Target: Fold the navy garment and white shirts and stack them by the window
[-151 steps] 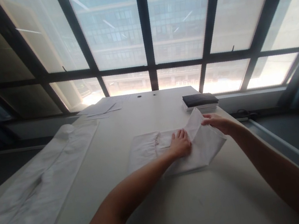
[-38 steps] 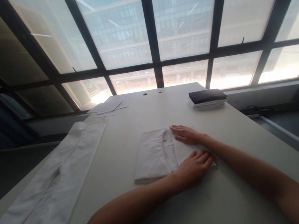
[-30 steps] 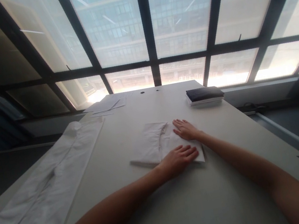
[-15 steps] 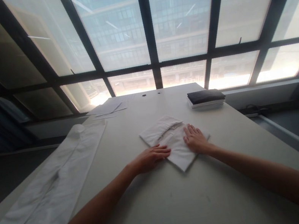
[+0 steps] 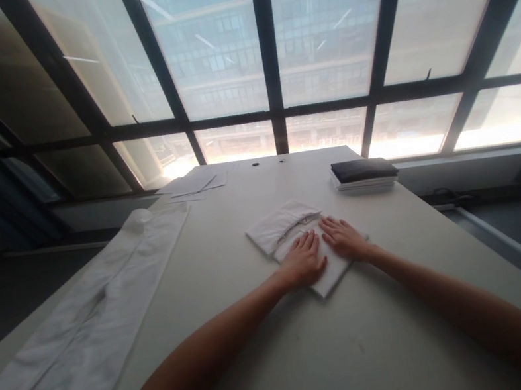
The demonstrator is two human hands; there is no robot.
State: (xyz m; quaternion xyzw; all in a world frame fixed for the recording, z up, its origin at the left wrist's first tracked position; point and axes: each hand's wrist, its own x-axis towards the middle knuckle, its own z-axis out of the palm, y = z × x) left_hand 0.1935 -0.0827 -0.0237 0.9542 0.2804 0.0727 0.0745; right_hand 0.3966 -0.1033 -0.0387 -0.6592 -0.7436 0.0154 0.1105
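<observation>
A folded white garment lies on the white table in front of me, turned cornerwise, with a curved opening across its upper part. My left hand rests flat on its near half, palm down, fingers stretched out toward the opening. Close beside it, my right hand lies flat on the garment's right part, fingers extended. The fingertips of the two hands are nearly together. Neither hand grips anything. Part of the cloth is hidden beneath my palms.
A long white garment stretches along the table's left side. Loose white papers lie at the far left. A stack of folded cloth with a dark piece on top sits at the far right. Large windows stand beyond the table.
My left hand has moved right from the garment's left edge onto its middle, close to the right hand. The right hand stays on the cloth. The view has shifted slightly.
</observation>
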